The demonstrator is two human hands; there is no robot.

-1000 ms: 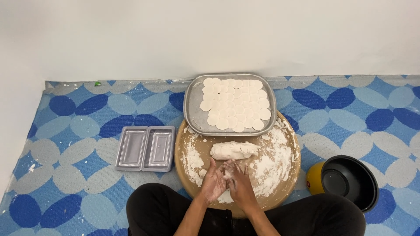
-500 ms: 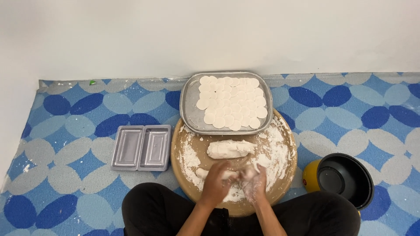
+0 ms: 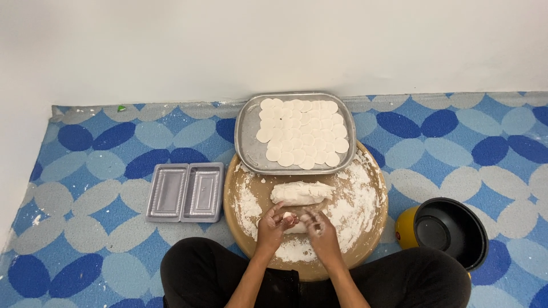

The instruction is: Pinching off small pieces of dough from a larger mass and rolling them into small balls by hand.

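My left hand (image 3: 273,223) and right hand (image 3: 317,227) meet low in the middle of the frame, over the near half of the round board (image 3: 365,228). My fingers (image 3: 283,217) are curled around a small piece of dough (image 3: 291,218), left fingertips pinching it from one side while the right ones press in from the other; neither hand is slack. A little more dough shows under the hands, but I cannot tell whether it joins the pinched piece. I judge I am shaping one small portion, and the next move would call for a light, even press so it comes out flat and round like the others.

Just above my hands, near the centre of the frame, lies the long log of dough (image 3: 301,193) on the board, apart from my fingers, with loose flour (image 3: 354,205) spread thick around it.

Beyond that, the metal tray (image 3: 246,142) overlaps the far edge of the board and holds many thin white dough discs (image 3: 302,140), packed in overlapping rows. At centre left on the blue patterned mat (image 3: 103,171), a clear plastic box (image 3: 185,192) with two compartments holds nothing. At the lower right, a black bowl (image 3: 451,231) shows a bare inside, with a yellow pot (image 3: 406,228) peeking out beneath it.
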